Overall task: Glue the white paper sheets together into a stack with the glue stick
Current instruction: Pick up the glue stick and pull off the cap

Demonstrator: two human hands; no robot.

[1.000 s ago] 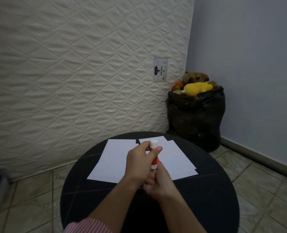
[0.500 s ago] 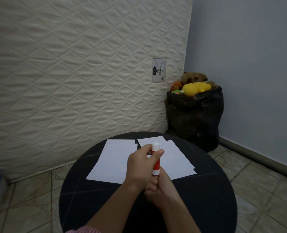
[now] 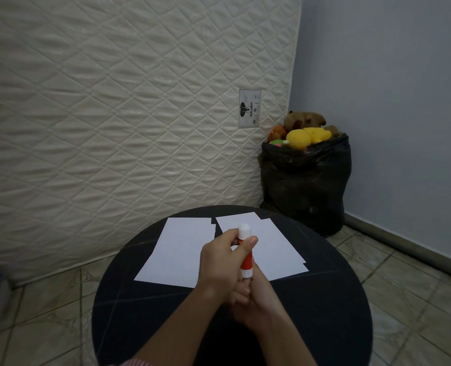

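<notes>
Obscured: right hand [image 3: 256,299] grips base of red-and-white glue stick [image 3: 246,260], largely behind left hand [image 3: 219,262] pinching its white cap.
Surface: white paper sheets [image 3: 182,249] on round black table [image 3: 324,326].
Room: quilted mattress [image 3: 113,101], tiled floor [image 3: 417,286].

A quilted cream mattress [image 3: 118,107] stands upright on the left, carrying a small label [image 3: 249,108]. A plain blue-grey wall [image 3: 393,88] with a baseboard forms the right side. A black bag [image 3: 305,186] filled with soft toys [image 3: 302,130] occupies the corner. The floor [image 3: 42,310] is beige tile. A round black table [image 3: 324,313] occupies the foreground. Lighting is dim.
</notes>
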